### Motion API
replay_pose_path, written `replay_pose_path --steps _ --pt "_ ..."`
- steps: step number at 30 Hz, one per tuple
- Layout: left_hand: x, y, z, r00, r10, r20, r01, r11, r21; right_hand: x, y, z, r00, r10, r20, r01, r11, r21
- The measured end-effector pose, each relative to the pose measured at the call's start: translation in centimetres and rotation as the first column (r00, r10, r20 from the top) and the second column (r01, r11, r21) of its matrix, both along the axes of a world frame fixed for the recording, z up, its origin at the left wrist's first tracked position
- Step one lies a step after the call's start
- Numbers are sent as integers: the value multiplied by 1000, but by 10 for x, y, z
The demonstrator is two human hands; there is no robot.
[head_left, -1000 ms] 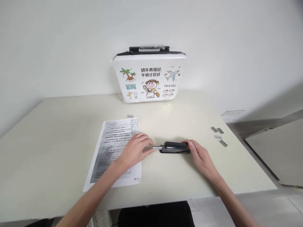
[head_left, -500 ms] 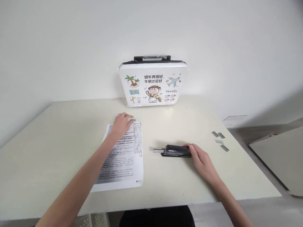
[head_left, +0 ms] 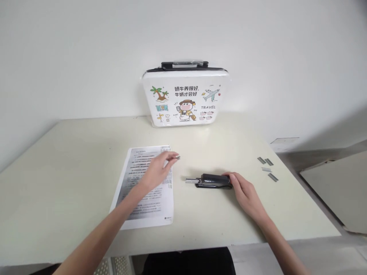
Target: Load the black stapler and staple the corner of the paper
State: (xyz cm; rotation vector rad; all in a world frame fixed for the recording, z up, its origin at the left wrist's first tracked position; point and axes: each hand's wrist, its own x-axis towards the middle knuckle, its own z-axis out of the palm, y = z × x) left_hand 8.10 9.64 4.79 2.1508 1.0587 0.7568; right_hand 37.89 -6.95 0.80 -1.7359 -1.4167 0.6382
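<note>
Over the upper right part of the printed paper (head_left: pixel 140 202), my left hand (head_left: pixel 158 168) pinches a small strip of staples (head_left: pixel 178 157) between thumb and fingertips. My right hand (head_left: pixel 243 193) grips the back end of a black stapler (head_left: pixel 213 181) lying on the table. A metal staple tray (head_left: pixel 191 180) sticks out from the stapler's front, pointing left. Whether the tray holds staples is too small to tell. The paper lies flat, with my left forearm across part of it.
Several more staple strips (head_left: pixel 268 167) lie near the right edge of the white table (head_left: pixel 71 164). At the back, a white case (head_left: pixel 189 78) with cartoon prints and a black handle stands against the wall.
My left hand has taken hold of the staple strip beyond the paper's top edge and brought it right and nearer to me, towards the stapler. My right hand stays on the stapler.
</note>
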Motion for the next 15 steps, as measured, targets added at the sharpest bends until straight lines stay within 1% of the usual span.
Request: replay_pose_path --steps 2,4,6,8,11,13,15 --pt "6 -23 3 998 -54 39 56 996 -74 0 0 0 1000 3 -2 -3 1000 -5" --pt "8 -37 6 996 -66 63 74 990 -119 0 0 1 1000 4 -5 -4 1000 -9" --pt "9 -43 9 995 -59 80 70 987 -145 0 0 1 1000 0 -6 -1 1000 -9" --pt "8 -44 12 995 -52 89 65 986 -155 -1 0 2 1000 -4 -5 4 1000 -8" --pt "7 -44 13 995 -59 81 68 991 -113 -1 0 3 1000 -5 0 5 1000 -4" --pt "9 -47 12 995 -85 50 87 995 -47 -1 0 3 1000 1 6 -1 1000 -2" --pt "12 -51 8 991 -136 -13 137 990 40 0 0 3 1000 7 10 -7 1000 0"
